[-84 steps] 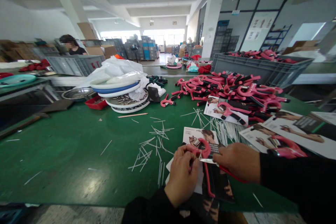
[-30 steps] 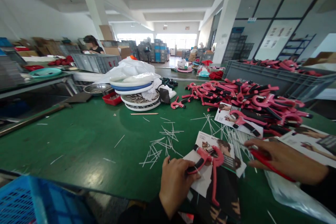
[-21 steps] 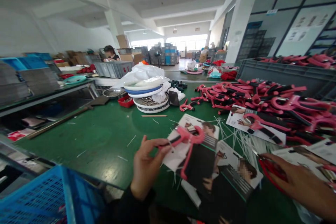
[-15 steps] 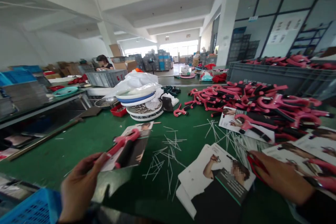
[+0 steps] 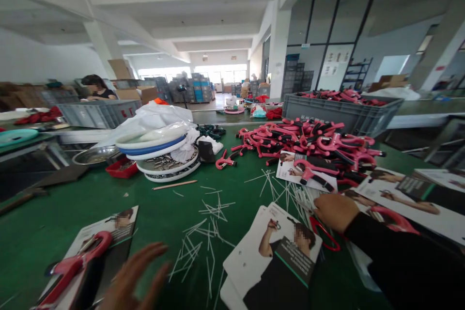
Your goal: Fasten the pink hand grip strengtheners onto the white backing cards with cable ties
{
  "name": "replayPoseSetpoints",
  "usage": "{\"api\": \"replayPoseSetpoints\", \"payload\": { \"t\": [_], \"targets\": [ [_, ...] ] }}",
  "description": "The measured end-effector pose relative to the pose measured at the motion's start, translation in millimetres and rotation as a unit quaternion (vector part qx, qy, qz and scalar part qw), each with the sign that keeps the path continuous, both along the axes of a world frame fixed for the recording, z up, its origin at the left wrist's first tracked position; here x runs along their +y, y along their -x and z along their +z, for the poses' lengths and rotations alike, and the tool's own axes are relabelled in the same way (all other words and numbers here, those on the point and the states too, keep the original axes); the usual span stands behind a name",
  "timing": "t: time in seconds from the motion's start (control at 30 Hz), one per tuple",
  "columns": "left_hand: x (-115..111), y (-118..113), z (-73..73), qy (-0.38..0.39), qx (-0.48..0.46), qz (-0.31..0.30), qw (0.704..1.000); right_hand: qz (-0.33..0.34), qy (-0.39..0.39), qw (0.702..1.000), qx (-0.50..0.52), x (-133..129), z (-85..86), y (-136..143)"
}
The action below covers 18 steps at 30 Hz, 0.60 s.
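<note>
My left hand (image 5: 136, 278) is low in the view, blurred, its fingers apart and holding nothing. Left of it, a printed card with a pink and black hand grip (image 5: 78, 264) lies on the green table (image 5: 152, 213). My right hand (image 5: 336, 210) is at the bundle of white ties (image 5: 300, 196), a red-handled tool (image 5: 325, 235) just under it; its fingertips are hidden. Between the hands are loose white ties (image 5: 214, 210) and a stack of printed cards (image 5: 276, 256). Another card with a pink grip (image 5: 308, 172) lies beyond my right hand.
Pink and black grips (image 5: 290, 135) are heaped ahead, before a grey crate (image 5: 327, 114). Stacked round trays (image 5: 163, 164), a red tray (image 5: 121, 168) and a pencil (image 5: 174, 184) sit left of centre. A person (image 5: 98, 89) is at the far left.
My left hand has let go of the card with the grip, which now lies on the table, and its fingers have spread. My right hand has moved onto the white ties. The view has swung right.
</note>
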State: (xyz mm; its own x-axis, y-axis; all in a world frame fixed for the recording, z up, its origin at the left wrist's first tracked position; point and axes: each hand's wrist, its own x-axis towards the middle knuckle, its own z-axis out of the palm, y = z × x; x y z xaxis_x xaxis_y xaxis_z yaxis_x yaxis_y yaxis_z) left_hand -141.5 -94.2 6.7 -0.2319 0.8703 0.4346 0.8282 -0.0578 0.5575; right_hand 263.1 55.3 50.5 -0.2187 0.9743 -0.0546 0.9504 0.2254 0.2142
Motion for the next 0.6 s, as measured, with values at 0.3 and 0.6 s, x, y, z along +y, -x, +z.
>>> {"api": "replayPoseSetpoints", "payload": {
  "t": [0.3, 0.6],
  "targets": [
    [48, -147, 13.1, 0.263, 0.09, -0.145, 0.95, -0.103, 0.016, 0.994, 0.009, 38, -8.8, 3],
    [24, -140, -8.8, 0.268, 0.094, -0.076, 0.956, -0.059, 0.003, 0.995, 0.076, 21, -5.0, 21]
  ]
}}
